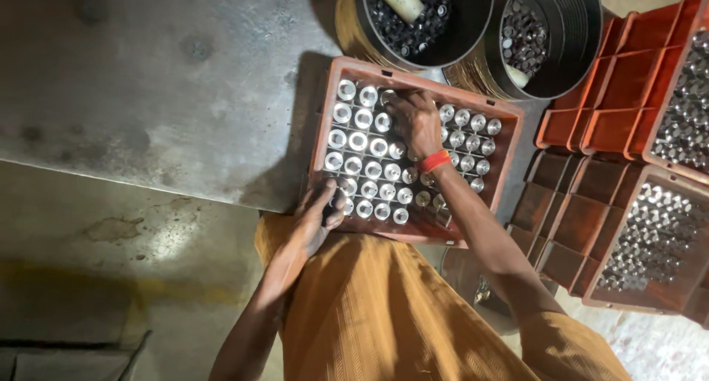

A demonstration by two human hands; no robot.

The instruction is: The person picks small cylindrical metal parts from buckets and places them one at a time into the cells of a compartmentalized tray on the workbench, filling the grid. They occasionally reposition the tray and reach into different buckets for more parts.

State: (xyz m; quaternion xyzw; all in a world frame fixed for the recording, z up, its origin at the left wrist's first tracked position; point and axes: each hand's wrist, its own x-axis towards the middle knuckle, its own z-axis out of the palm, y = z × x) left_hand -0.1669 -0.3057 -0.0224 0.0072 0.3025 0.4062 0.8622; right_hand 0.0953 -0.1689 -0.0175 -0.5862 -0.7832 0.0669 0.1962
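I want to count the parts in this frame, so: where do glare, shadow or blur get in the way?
Head view: glare whitens the tops of the shiny metal cylinders in the orange plastic crate; the right hand covers some cells; the black round buckets are dark inside; the filled crates at the right edge look soft and stretched.

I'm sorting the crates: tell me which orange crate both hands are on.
The orange crate on the person's lap, against two black buckets: left hand grips its near corner, right hand rests on its metal cylinders. Others sit untouched at right.

right hand hides cylinders; crates cropped right
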